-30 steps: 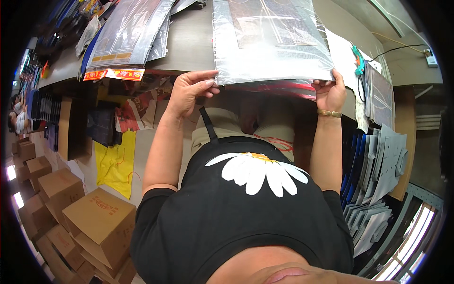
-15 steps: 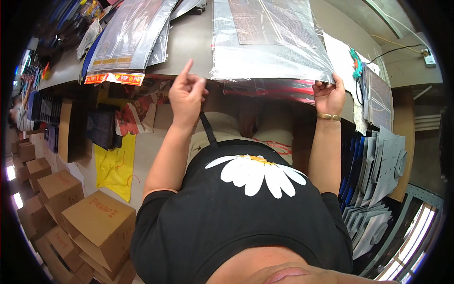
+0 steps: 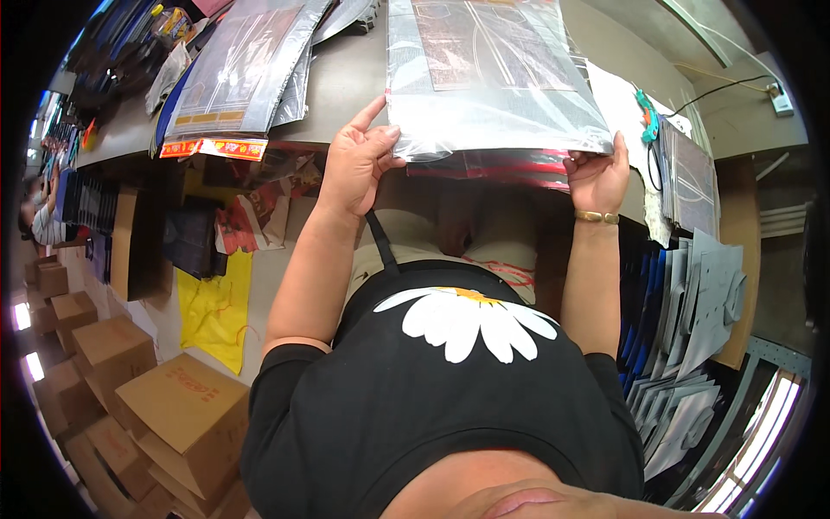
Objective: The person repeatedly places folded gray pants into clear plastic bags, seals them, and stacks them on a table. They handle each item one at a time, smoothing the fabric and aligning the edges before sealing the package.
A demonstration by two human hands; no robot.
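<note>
A flat grey pack in clear plastic (image 3: 501, 117), with a brown denim-like panel showing through it, lies on the table and reaches its near edge. My left hand (image 3: 356, 164) holds its near left corner, thumb on top and index finger stretched along the side. At the near right corner, my right hand (image 3: 598, 179) grips the plastic with curled fingers; a gold bangle (image 3: 598, 216) circles that wrist. Several similar plastic-covered packs (image 3: 246, 69) lie in a pile to the left, with a red and yellow strip (image 3: 213, 149) along their near edge.
Right of the pack lie a teal-handled tool (image 3: 648, 117) and a dark cord. Stacked grey folded pieces (image 3: 692, 303) stand below the table at right. Cardboard boxes (image 3: 181, 398) and a yellow bag (image 3: 216, 307) are at lower left. Another person (image 3: 43, 212) is at far left.
My left hand has gone from pointing in the air to holding the pack's left corner. The pack's near edge has come slightly toward me. My right hand stays at its corner.
</note>
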